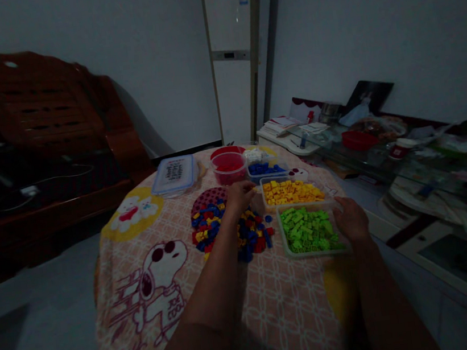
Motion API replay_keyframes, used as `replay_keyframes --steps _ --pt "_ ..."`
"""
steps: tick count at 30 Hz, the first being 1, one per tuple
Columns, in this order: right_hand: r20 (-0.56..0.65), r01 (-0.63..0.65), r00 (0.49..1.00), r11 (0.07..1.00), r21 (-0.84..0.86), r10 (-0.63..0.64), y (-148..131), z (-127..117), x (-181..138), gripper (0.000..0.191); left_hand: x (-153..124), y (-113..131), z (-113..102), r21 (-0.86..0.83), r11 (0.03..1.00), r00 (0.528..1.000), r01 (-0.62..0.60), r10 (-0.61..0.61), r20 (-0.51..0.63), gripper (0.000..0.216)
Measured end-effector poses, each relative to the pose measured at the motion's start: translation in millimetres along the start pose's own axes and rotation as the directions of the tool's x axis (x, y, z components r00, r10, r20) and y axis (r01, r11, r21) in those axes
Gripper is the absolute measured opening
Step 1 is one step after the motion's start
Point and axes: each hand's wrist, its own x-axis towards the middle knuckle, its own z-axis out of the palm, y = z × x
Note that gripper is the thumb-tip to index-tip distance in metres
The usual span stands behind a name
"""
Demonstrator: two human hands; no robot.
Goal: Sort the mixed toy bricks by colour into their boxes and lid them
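Observation:
My left hand (240, 198) reaches over the far right side of a pile of mixed building bricks (209, 224) in blue, red and yellow. Its fingers are drawn together near the left edge of the container of yellow bricks (291, 191); what is between them is too small and dark to make out. At the right rim of the container of green bricks (310, 229), my right hand (352, 219) has its fingers closed on the edge. A few loose bricks lie between the pile and this container.
Beyond the yellow bricks stands a container of blue bricks (265, 169). A pink-red tub (229, 167) and a blue-rimmed lidded box (174, 175) sit at the table's far side. To the right is a cluttered glass-topped cabinet (327, 139); a wooden bench (37, 120) stands left.

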Motion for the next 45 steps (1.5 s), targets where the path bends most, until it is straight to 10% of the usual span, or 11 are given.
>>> replay_keyframes --steps 11,23,34,45 --pt "0.004 0.007 1.0 1.0 0.002 -0.007 0.0 -0.1 -1.1 0.041 -14.5 43.9 41.2 -0.077 0.952 0.942 -0.298 0.306 0.135 0.044" --pt "-0.018 0.01 1.0 0.999 0.034 -0.01 1.8 2.5 0.3 0.043 -6.0 -3.6 -24.9 0.381 0.924 0.989 -0.029 -0.03 0.147 0.031" --pt "0.011 -0.005 1.0 1.0 0.009 0.005 -1.7 -2.3 -0.9 0.043 -12.1 1.8 -2.9 0.525 0.836 0.955 0.158 -0.265 0.135 0.035" --pt "0.007 0.005 1.0 1.0 -0.003 -0.005 0.3 -0.9 0.1 0.043 -11.3 -0.5 2.6 0.45 0.884 0.973 0.129 -0.201 0.116 0.034"
